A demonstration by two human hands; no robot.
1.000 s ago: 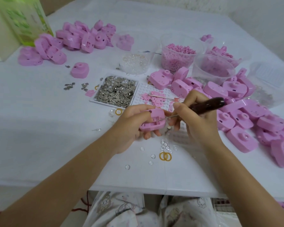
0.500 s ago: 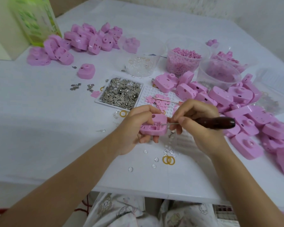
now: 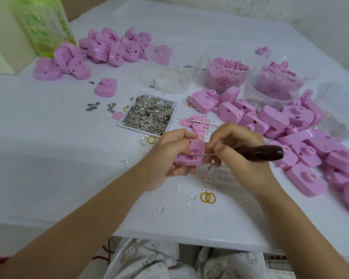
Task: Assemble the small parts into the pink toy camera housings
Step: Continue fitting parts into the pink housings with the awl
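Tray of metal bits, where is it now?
The tray sits mid-table in the head view, just beyond the left hand, white pegboard at its right.

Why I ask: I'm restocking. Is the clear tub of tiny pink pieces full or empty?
Mostly full: tiny pink pieces pack the clear tub from base nearly to rim.

Glossy pink plastic housing (image 3: 191,156)

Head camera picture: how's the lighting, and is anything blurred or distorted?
Head view: soft, even light, faint shadows on the white table; the green box at far left is smeared; the pink housing and dark-handled awl mid-frame are sharp; wide-angle bending toward the edges.
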